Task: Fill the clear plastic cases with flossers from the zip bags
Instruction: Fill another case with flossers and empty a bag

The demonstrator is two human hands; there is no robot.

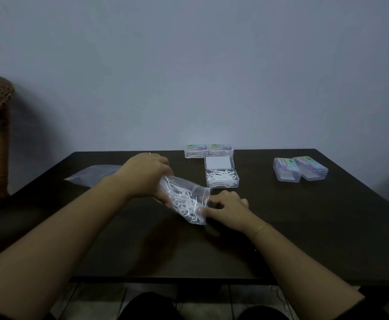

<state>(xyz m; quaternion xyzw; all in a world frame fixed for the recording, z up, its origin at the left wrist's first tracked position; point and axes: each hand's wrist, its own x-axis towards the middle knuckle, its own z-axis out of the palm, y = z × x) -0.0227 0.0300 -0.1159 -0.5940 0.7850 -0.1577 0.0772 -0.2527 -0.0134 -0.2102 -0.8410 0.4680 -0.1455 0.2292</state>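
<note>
Flossers (185, 202) lie loose in a limp, slippery zip bag (188, 197) held just above the dark surface (304, 215), near the open case (222, 179), which is partly filled; light and springy, they are best pinched by the handles, a few at once. The left hand (146, 175) has its grip closed on the bag's far end, while the right hand (227, 203) pinches the bag's mouth. Closed cases (300, 168) carry colourful labels, too blurred to read

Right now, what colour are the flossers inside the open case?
White. The flossers in the open case show clearly in the head view.
</note>
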